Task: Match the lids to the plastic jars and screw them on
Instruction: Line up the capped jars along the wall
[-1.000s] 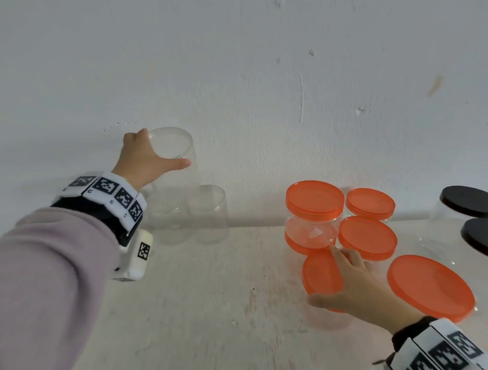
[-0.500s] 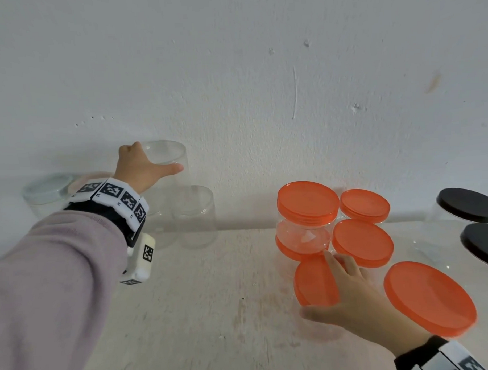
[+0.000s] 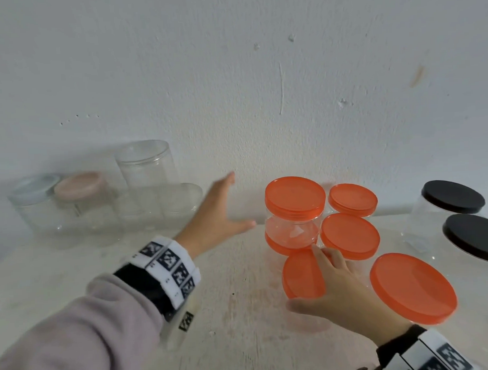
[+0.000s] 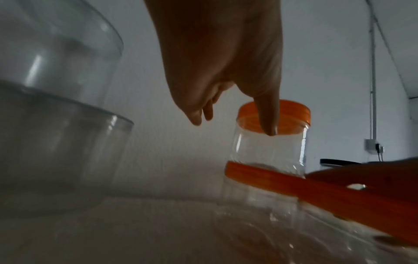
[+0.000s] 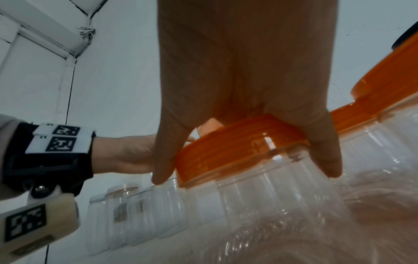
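Note:
My right hand (image 3: 307, 278) grips an orange lid (image 3: 295, 269) from above; it sits tilted on a clear ribbed jar (image 5: 260, 189). In the right wrist view the thumb and fingers curl over the lid's rim (image 5: 237, 142). My left hand (image 3: 242, 200) hovers open and empty, fingers spread, just left of a stacked orange-lidded jar (image 3: 294, 197). Lidless clear jars (image 3: 158, 207) stand at the back left, one more (image 3: 145, 163) stacked on top of them.
Other orange-lidded jars (image 3: 349, 235) cluster by the wall, a large one (image 3: 412, 287) at the near right. Two black-lidded jars (image 3: 474, 237) stand at the far right. A pink-lidded jar (image 3: 82, 187) and a pale-lidded one (image 3: 35, 186) sit far left.
My left hand let go of the stacked clear jar at the back left and swung right toward the orange jars. The right hand stayed on the orange lid.

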